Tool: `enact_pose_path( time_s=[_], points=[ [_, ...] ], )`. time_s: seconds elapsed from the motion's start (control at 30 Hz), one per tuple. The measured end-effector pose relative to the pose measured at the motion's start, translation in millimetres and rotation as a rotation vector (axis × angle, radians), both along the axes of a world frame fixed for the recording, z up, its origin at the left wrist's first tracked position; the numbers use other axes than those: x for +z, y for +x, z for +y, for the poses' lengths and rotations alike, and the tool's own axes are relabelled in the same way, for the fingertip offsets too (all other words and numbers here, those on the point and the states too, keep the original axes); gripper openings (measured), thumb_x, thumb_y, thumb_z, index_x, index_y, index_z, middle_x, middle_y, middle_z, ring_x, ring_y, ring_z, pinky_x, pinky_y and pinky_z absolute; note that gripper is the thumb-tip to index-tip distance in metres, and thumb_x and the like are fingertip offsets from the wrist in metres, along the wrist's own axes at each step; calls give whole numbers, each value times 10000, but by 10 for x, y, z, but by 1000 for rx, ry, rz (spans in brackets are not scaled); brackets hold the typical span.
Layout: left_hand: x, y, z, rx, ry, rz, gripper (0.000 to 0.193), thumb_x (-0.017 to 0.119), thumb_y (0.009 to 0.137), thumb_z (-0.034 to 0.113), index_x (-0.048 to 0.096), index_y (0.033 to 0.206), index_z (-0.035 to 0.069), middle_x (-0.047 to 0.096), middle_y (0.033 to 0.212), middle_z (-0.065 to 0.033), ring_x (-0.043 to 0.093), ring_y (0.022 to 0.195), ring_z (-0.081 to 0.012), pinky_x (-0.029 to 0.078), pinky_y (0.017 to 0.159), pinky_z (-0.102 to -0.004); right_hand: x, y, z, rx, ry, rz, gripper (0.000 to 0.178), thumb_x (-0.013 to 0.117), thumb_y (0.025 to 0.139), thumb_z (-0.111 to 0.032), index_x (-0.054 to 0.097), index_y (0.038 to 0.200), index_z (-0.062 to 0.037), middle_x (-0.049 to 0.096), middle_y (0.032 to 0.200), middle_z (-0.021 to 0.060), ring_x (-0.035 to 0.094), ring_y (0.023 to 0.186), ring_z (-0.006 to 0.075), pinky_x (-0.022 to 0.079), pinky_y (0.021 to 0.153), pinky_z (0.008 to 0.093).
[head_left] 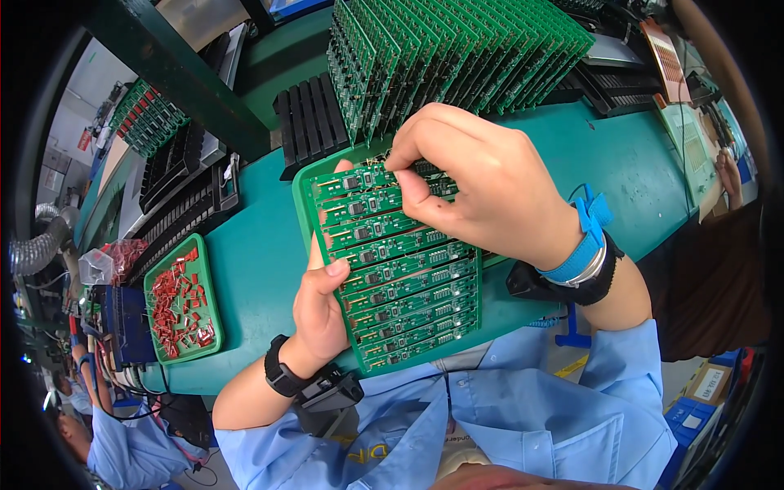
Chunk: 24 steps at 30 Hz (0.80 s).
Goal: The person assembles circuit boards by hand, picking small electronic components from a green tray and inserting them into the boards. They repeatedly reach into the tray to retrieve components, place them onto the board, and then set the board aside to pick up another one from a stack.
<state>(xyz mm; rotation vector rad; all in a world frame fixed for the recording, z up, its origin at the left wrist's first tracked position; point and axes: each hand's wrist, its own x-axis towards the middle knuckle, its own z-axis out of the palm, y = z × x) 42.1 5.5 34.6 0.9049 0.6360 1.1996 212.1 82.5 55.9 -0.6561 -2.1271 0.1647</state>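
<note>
Tray (214,310) holds red parts; left hand (320,306) grips board panel (400,269).

you have bare counter (253,261) between the red-parts tray (214,314) and the board panel (408,278); upright racked boards (457,57) block the far edge.

Workbench (637,175): teal top. On it stood a rack of upright green circuit boards (457,57) at the far middle, black slotted trays (309,122) beside it, and a small green tray of red parts (181,300) at near left.
</note>
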Motion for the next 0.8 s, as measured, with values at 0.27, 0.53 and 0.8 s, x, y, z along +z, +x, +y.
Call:
enact_pose_path(
  time_s=[0.27,0.53,0.8],
  points=[
    [-5,25,2,36,-27,4,854,467,750,293,70,1487,122,288,1460,-182,367,1318,-350,334,1076,-511,10,3,-2,-27,76,-64,142,695,703,-1,617,815,-36,604,806,60,621,692,221,510,591,288],
    [-81,-40,25,7,19,-32,803,440,809,241,41,1490,97,295,1451,-166,378,1312,-309,336,1076,-451,-9,46,133,73,-55,28,114,723,743,-45,672,844,-33,611,836,58,621,706,202,502,613,277],
    [-107,-5,10,45,25,-33,815,445,795,261,54,1490,97,287,1458,-171,378,1309,-314,327,1079,-456,6,69,132,142,-151,37,101,729,749,-43,668,826,-23,622,840,64,619,752,179,492,654,267]
  ],
)
